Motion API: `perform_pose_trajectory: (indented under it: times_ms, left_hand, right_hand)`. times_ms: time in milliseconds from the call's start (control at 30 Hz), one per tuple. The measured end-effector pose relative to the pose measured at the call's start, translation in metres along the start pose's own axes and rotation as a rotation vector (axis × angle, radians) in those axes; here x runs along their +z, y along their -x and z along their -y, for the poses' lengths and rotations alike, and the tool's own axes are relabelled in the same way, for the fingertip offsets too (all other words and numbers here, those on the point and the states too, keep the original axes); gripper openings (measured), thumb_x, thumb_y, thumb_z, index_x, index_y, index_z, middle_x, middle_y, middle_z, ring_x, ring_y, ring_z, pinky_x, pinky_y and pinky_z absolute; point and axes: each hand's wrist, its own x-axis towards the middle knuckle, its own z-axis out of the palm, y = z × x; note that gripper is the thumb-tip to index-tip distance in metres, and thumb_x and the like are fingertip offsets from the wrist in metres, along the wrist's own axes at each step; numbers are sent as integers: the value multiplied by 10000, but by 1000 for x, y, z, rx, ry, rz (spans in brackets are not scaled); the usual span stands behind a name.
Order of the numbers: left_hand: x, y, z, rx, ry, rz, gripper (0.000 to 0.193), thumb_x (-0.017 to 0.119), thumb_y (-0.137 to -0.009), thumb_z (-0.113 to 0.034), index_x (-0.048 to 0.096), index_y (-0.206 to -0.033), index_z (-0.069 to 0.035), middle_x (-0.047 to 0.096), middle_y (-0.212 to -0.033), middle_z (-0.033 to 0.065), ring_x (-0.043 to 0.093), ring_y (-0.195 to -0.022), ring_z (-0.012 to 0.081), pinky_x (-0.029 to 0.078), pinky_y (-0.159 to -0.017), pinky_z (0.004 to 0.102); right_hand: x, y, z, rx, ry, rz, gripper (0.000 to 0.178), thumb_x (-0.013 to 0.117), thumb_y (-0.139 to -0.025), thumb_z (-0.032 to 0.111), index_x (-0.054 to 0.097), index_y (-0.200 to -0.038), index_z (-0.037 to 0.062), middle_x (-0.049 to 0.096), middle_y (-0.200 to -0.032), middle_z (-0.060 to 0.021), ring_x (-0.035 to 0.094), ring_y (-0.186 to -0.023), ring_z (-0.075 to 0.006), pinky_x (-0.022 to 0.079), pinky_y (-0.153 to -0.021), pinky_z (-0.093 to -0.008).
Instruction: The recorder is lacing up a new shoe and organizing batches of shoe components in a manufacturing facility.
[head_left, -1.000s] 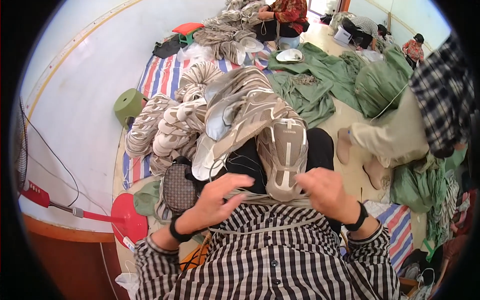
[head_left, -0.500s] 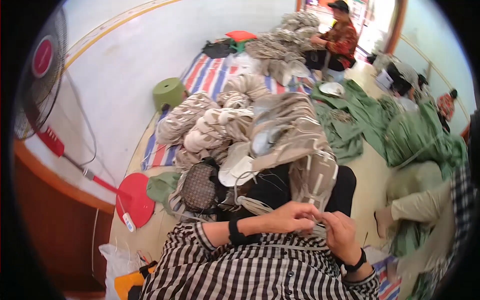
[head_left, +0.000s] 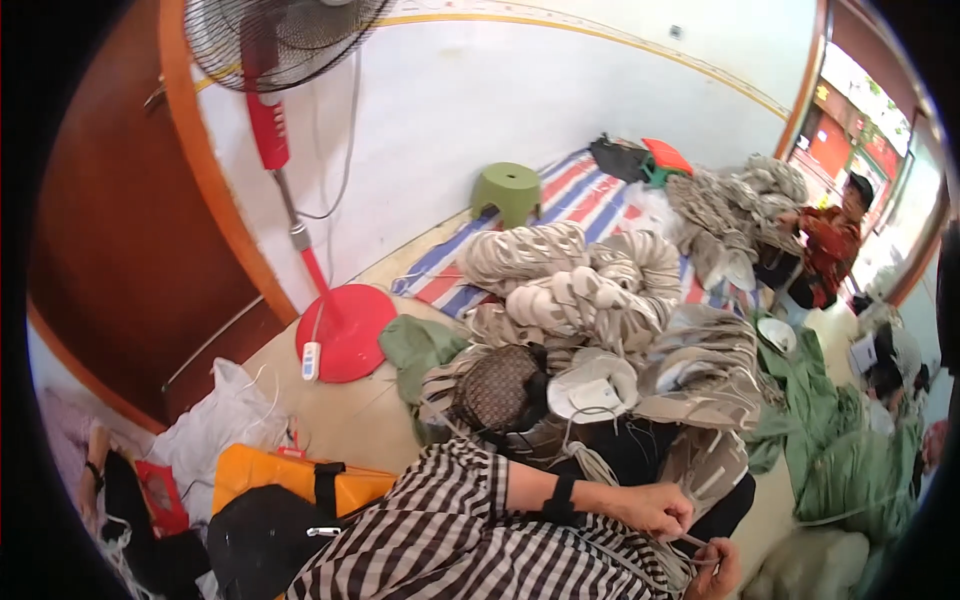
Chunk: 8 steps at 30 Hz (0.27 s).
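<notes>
At my lap, my left hand (head_left: 655, 510) is closed in a pinch, with a black band around the wrist. Just beyond it to the right, my right hand (head_left: 716, 566) has its fingers curled too. A thin pale lace (head_left: 691, 540) runs between the two hands. Over my dark-trousered knee lies a beige shoe upper (head_left: 706, 465), close to my left hand. A bundle of pale laces (head_left: 592, 462) hangs on my lap. In front sits a stack of beige shoe uppers (head_left: 700, 365), with a white-lined piece (head_left: 590, 388) beside it.
Behind are piled rolls of uppers (head_left: 570, 300) on a striped sheet (head_left: 575, 205), near a green stool (head_left: 507, 190). A red-based fan (head_left: 346, 335) stands left, by an orange bag (head_left: 300, 480). Green cloth (head_left: 850, 460) lies right. A person (head_left: 832, 250) sits at the far right.
My view has swung left, so the fan and orange bag show more fully and the piles appear farther right. Both hands stay close together on the lace.
</notes>
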Motion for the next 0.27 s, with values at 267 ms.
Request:
perform_pose_trajectory:
  times_ms: [267]
  left_hand:
    - [-15, 5, -4, -254, -57, -66, 120, 623, -916, -157, 633, -943, -40, 591, -714, 1, 522, -631, 60, 438, -566, 213]
  right_hand:
    - [-1, 0, -22, -40, -104, 73, 94, 567, -901, -3, 629, -970, 7, 632, -706, -120, 648, -617, -223, 506, -584, -290]
